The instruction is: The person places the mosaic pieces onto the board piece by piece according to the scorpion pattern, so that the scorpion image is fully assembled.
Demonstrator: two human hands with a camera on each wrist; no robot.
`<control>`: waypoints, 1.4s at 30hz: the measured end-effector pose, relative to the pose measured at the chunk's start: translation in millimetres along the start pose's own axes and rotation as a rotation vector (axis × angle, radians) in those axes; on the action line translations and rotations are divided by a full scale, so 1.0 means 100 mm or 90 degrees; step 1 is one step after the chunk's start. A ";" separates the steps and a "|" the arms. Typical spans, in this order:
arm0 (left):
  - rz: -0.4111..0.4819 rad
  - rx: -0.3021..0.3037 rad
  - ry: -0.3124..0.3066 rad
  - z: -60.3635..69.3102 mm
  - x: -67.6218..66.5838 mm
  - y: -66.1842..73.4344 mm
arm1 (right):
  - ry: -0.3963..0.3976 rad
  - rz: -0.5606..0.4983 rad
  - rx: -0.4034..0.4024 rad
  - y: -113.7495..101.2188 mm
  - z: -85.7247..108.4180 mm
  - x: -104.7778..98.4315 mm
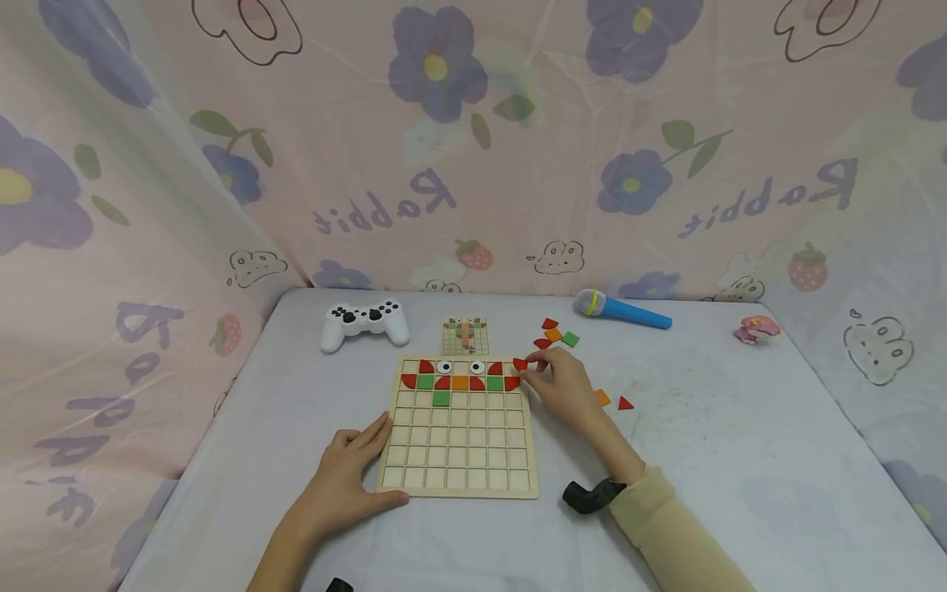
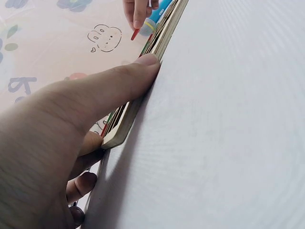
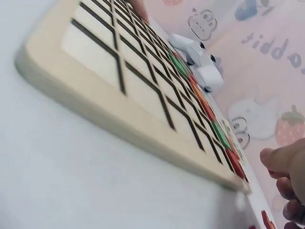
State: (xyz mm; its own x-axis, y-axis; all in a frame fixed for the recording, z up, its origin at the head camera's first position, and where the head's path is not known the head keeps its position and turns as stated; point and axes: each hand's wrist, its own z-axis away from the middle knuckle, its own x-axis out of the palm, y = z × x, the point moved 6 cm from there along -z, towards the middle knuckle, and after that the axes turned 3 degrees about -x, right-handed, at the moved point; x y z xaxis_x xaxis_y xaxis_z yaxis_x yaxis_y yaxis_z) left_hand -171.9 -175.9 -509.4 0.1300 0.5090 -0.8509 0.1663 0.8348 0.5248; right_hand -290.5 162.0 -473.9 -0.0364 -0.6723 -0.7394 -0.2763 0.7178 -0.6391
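Observation:
A wooden grid board [image 1: 459,448] lies on the table. Its top rows carry red, green and orange pieces and two eye pieces [image 1: 444,367], and a green square [image 1: 441,399] sits in the third row. My right hand [image 1: 562,386] pinches a red piece with a curved edge [image 1: 520,364] between thumb and fingertips, over the board's upper right corner. In the right wrist view that hand [image 3: 288,179] mostly hides the piece. My left hand [image 1: 336,477] rests at the lower left corner, its fingers straight along the left side and its thumb [image 2: 128,78] touching the front edge.
Behind the board lies a small pattern card [image 1: 465,336]. Loose red, orange and green pieces [image 1: 554,335] are scattered at the back right, with an orange piece [image 1: 602,398] and a red triangle [image 1: 625,404] beside my right wrist. A white game controller [image 1: 365,323], blue toy microphone [image 1: 629,312] and pink object [image 1: 758,329] stand farther back.

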 end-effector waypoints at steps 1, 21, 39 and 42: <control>0.001 -0.002 -0.001 0.00 0.00 0.00 | -0.008 -0.001 0.001 -0.04 0.01 0.03; 0.003 -0.006 -0.005 0.01 -0.01 0.02 | -0.068 -0.048 -0.125 -0.81 0.20 0.62; 0.002 -0.013 -0.009 0.00 -0.01 0.00 | -0.115 -0.027 -0.141 -0.87 0.33 0.93; 0.002 -0.013 -0.010 0.00 -0.01 0.00 | -0.108 -0.016 -0.146 -0.87 0.34 0.94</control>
State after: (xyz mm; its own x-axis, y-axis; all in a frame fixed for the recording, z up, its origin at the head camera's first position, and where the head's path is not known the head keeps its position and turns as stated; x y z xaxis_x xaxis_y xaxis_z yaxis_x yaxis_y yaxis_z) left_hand -171.7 -176.0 -508.6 0.1459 0.5078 -0.8490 0.1454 0.8379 0.5261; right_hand -237.3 42.5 -494.7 0.1282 -0.6355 -0.7614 -0.4860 0.6290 -0.6068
